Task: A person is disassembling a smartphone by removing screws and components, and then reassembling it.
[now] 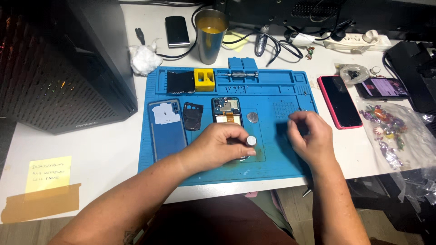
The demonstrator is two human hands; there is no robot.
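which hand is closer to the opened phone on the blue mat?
Left. The left hand rests over the lower end of the opened phone, holding a round-capped tool; the right hand sits apart, off to the phone's right.

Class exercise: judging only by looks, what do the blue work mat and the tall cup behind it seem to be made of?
Blue work mat: probably silicone or soft rubber; matte, with moulded compartments and ridges. Tall cup: likely stainless steel; brushed grey wall with soft reflections.
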